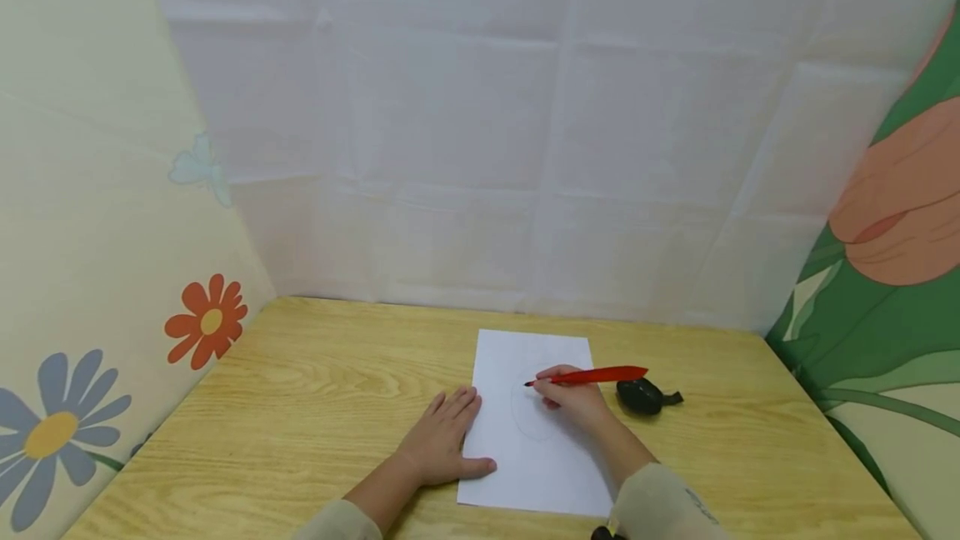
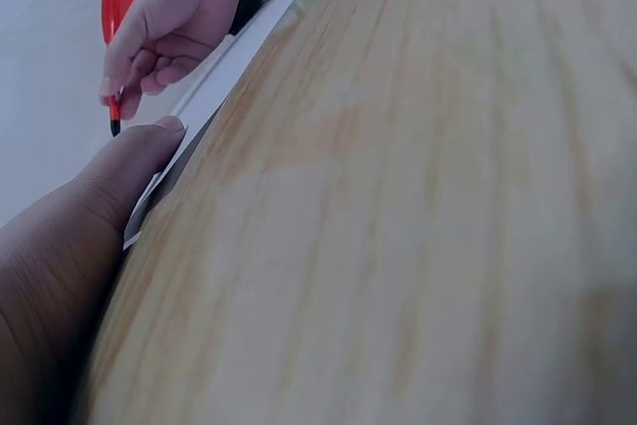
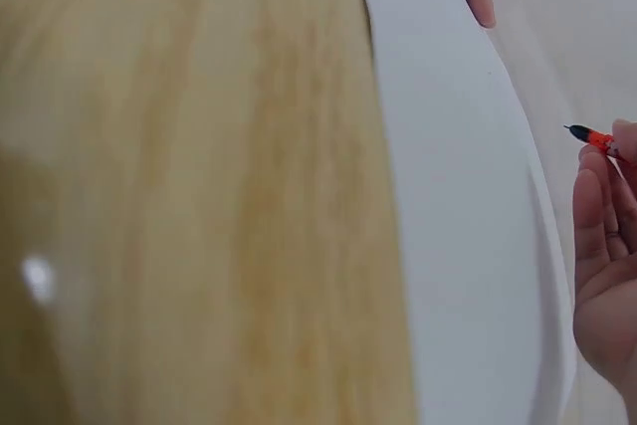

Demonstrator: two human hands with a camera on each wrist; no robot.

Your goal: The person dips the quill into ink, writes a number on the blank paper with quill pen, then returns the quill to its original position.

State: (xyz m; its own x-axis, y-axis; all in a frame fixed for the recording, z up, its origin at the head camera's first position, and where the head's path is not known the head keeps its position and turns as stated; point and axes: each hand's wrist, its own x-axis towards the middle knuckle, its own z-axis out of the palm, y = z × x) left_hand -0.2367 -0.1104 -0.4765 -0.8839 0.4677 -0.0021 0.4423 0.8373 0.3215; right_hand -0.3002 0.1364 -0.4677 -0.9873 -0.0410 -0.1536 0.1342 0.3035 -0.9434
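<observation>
A white sheet of paper [image 1: 502,357] lies on the wooden table, with a faint curved line [image 1: 513,411] drawn on it. My right hand [image 1: 573,398] pinches a red, feather-shaped pen [image 1: 611,374] over the sheet, its dark tip beside the curve. In the right wrist view the pen's tip [image 3: 579,132] sticks out past the fingers. Whether it touches the paper cannot be told. My left hand [image 1: 446,440] rests flat across the sheet's left edge, fingers straight and thumb spread onto the paper. In the left wrist view its thumb [image 2: 129,161] shows near the pen.
Right of the paper sits a black rounded object [image 1: 640,397] with a short tail. A small dark item [image 1: 602,533] is partly seen by the right sleeve at the bottom edge. White cloth [image 1: 450,148] hangs behind the table [image 1: 337,357]; flower-printed panels [image 1: 90,232] flank it.
</observation>
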